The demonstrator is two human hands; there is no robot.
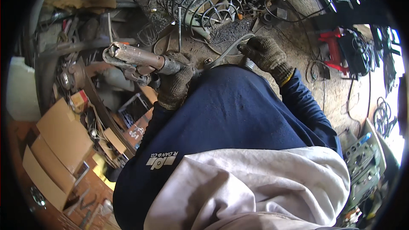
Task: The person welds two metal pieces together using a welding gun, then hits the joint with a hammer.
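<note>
My left hand (177, 81), in a dark knitted work glove, is closed round a worn, rusty-brown tubular metal tool (138, 56) with a ribbed grey collar. The tool's blunt end points left, and a bracket-like part hangs under it. My right hand (267, 55), gloved too, is at the right of my belly with its fingers curled together. Just under those fingers shows a short silvery cylinder (249, 64); whether they grip it is hidden. A grey hose or cable (232, 46) curves up between the hands. My dark blue shirt covers what lies between them.
Ahead stands a round wire guard (208, 0) over dark grit. Loose cables and scrap metal litter the floor. A red stand (333, 51) is at the right, with a grey metal housing (362, 166) lower down. Cardboard (64, 138) and cluttered shelving fill the left.
</note>
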